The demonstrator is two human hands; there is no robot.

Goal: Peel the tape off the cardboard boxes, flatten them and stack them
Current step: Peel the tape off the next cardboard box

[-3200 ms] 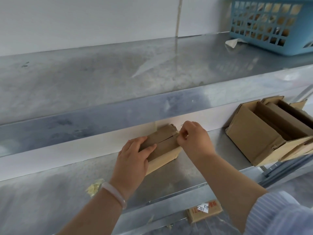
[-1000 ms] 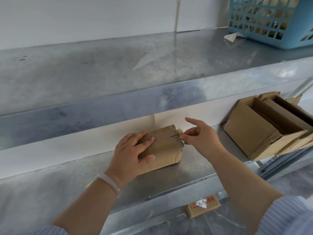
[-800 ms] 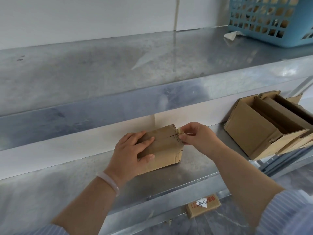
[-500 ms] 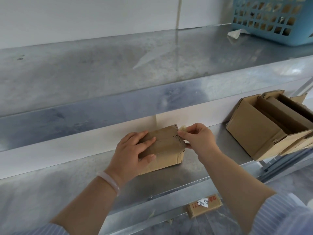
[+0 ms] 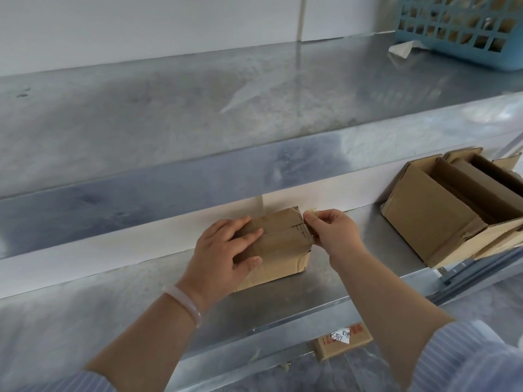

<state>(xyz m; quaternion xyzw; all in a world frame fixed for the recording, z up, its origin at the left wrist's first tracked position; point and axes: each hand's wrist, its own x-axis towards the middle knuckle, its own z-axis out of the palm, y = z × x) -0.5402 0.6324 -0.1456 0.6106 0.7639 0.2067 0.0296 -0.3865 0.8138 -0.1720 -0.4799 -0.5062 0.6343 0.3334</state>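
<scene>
Tape (image 5: 311,212) is what I am working at: a small pale scrap of it is pinched between the thumb and forefinger of my right hand (image 5: 334,230), at the top right corner of the small cardboard box (image 5: 283,241). My left hand (image 5: 223,250) lies over the box's left end, fingers laid flat on the top and thumb against the front face. It presses the box down on the lower shelf (image 5: 113,306), where it stands near the middle.

The 2 top flaps meet along a seam that looks closed, and the box has its full shape. So I judge this box is only at step 1: tape coming off, with flattening and stacking not yet done.

Well apart to my right on the same shelf stand open boxes (image 5: 430,216), set close together and none flattened. I see no flat stack anywhere, so most of the work is left.

On the upper shelf (image 5: 198,108) a blue basket (image 5: 464,26) sits at the far right, with a white scrap (image 5: 402,48) just beside it.
</scene>
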